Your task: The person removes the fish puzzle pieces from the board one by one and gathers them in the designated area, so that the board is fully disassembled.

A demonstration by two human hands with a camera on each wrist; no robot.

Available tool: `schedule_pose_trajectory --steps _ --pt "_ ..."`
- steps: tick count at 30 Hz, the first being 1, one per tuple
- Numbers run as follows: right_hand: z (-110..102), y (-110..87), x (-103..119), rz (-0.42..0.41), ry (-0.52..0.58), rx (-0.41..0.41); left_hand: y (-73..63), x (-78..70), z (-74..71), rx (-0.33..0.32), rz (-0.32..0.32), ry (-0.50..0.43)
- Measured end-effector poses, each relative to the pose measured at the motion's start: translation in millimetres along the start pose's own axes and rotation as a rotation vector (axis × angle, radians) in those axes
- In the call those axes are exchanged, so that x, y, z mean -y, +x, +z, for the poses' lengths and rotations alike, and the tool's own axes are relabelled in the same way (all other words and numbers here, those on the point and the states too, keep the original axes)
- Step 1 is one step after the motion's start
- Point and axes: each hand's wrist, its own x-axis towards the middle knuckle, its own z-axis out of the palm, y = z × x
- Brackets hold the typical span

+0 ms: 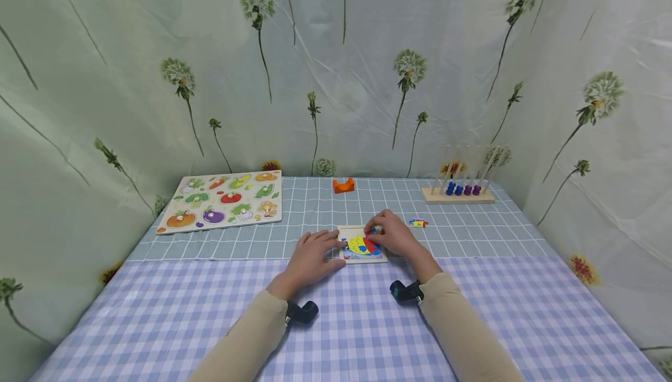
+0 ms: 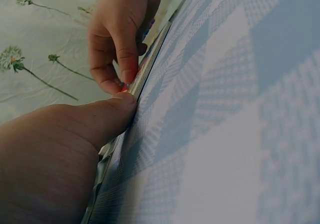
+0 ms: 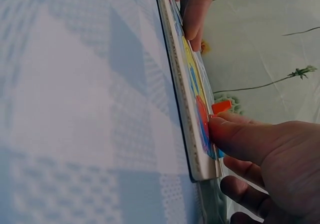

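Note:
A small square picture puzzle with a pale wooden frame lies flat, with yellow, red and blue pieces in it. My left hand rests at its left side with fingers fairly straight. In the left wrist view the left thumb touches the frame's edge. At the puzzle's right side, my right hand pinches a red puzzle piece between thumb and fingers, close over the picture. Part of that piece is hidden behind the fingertips. The yellow part of the picture shows between both hands.
Back left lies a vegetable peg board. An orange curved block sits behind the puzzle. Small colourful pieces lie right of my right hand. A wooden peg stand with blue and purple beads stands back right, near the curtain.

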Motion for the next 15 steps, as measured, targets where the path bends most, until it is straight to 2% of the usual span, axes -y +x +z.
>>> schedule_pose_trajectory --steps 15 --pt "1.1 -0.3 3.8 -0.035 -0.041 0.013 0.3 1.4 0.9 -0.007 0.008 -0.009"
